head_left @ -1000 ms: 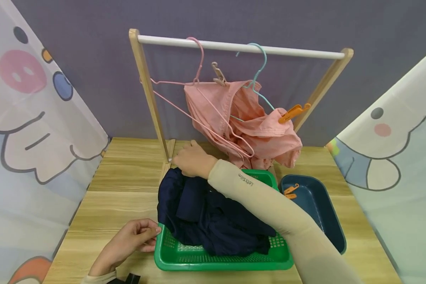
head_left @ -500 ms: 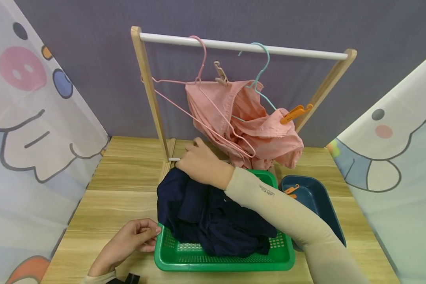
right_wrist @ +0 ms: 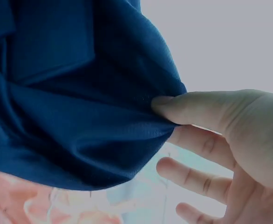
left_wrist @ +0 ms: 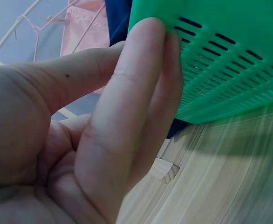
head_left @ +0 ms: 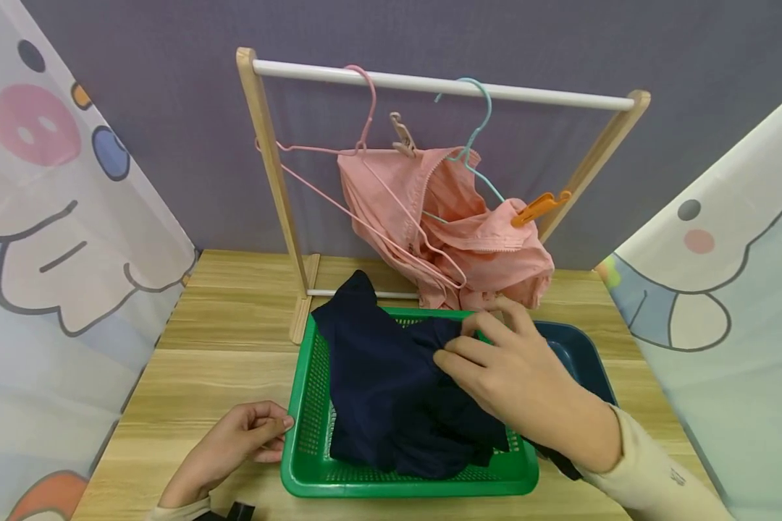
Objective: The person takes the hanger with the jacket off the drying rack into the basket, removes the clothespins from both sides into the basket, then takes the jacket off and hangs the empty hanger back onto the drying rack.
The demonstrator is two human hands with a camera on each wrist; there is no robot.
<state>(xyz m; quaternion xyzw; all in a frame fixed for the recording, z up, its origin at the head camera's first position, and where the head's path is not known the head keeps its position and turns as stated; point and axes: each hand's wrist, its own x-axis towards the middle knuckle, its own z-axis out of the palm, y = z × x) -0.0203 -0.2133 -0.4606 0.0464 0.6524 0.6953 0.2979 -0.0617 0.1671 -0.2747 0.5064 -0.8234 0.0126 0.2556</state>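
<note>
A navy garment (head_left: 384,391) lies bunched in the green basket (head_left: 300,474), one corner rising above the far rim. My right hand (head_left: 515,376) is over the basket's right side. In the right wrist view its thumb and index finger pinch an edge of the navy cloth (right_wrist: 104,130), while the other fingers extend apart from it. At the basket's left edge my left hand (head_left: 241,438) pinches the rim. The left wrist view shows its fingers (left_wrist: 127,107) against the green wall (left_wrist: 229,51), the thumb tip partly hidden behind them.
Behind the basket stands a wooden rack with a white bar (head_left: 417,81). On it hang a pink hanger (head_left: 365,130), a teal hanger (head_left: 478,130) and pink clothing (head_left: 397,195) with an orange clip (head_left: 541,208). A dark blue tray (head_left: 576,354) sits right, partly covered by my hand.
My right hand has moved from the basket's far left corner to its right side, pulling the navy cloth along. The garment has shifted and unfolded. My left hand stays at the rim.
</note>
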